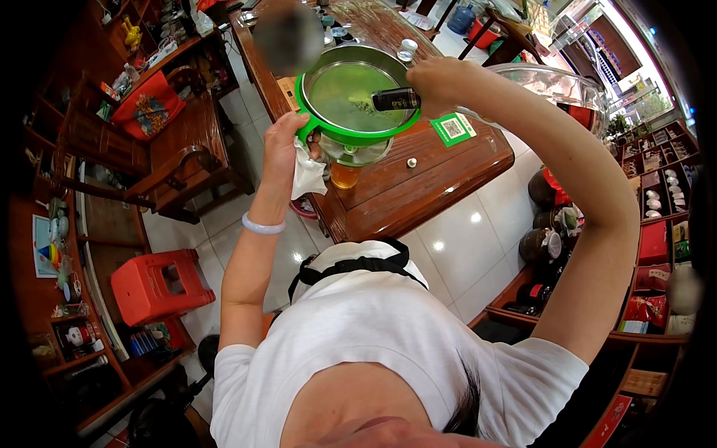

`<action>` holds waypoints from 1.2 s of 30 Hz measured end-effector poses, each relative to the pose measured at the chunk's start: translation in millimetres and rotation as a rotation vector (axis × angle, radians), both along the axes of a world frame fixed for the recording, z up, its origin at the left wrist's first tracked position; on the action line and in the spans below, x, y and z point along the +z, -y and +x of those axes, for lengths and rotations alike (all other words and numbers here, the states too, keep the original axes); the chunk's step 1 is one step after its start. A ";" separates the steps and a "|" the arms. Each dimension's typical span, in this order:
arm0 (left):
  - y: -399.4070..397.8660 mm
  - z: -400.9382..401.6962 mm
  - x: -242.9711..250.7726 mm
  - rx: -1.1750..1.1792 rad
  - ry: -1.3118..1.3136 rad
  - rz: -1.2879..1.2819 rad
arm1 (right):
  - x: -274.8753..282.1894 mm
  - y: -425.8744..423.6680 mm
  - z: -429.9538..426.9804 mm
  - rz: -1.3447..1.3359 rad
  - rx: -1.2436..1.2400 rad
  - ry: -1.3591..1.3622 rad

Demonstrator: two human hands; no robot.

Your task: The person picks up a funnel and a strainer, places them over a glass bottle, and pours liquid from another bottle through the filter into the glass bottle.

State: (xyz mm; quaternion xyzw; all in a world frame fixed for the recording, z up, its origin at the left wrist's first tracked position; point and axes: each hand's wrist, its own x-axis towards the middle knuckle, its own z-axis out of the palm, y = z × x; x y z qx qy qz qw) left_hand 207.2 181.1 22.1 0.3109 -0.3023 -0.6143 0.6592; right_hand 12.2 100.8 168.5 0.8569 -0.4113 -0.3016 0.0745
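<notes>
My left hand (285,134) grips the handle of a green plastic funnel (316,130), with a crumpled white tissue (308,172) hanging below the fingers. A round metal-rimmed strainer (358,92) sits in the funnel, with dark bits on its mesh. My right hand (440,84) holds a dark cylindrical object (396,99) with light writing, tilted over the strainer. Under the funnel stands a clear glass vessel (344,176) with amber liquid low inside; its upper part is partly hidden. A large clear container (549,84) is beyond my right forearm, partly covered by it.
A white-capped jar (407,49), a green card with a printed code (452,129) and a small white stopper (411,162) are on the wooden table (392,196). A red plastic stool (159,285) and wooden chair (190,140) stand left. Jars and shelves are right.
</notes>
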 end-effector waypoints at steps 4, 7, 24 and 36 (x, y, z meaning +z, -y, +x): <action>-0.2 0.3 1.6 -0.014 0.023 -0.010 | -0.7 1.1 -0.3 -0.001 0.000 0.010; 0.8 -0.4 -0.6 -0.006 0.011 -0.019 | 5.2 -0.3 2.0 0.008 0.019 -0.032; 0.6 -2.1 1.9 -0.011 -0.032 -0.011 | -7.2 15.0 0.6 -0.048 0.031 -0.035; -0.6 -10.1 -0.6 0.020 -0.027 0.033 | 6.5 10.1 17.3 -0.163 0.182 -0.323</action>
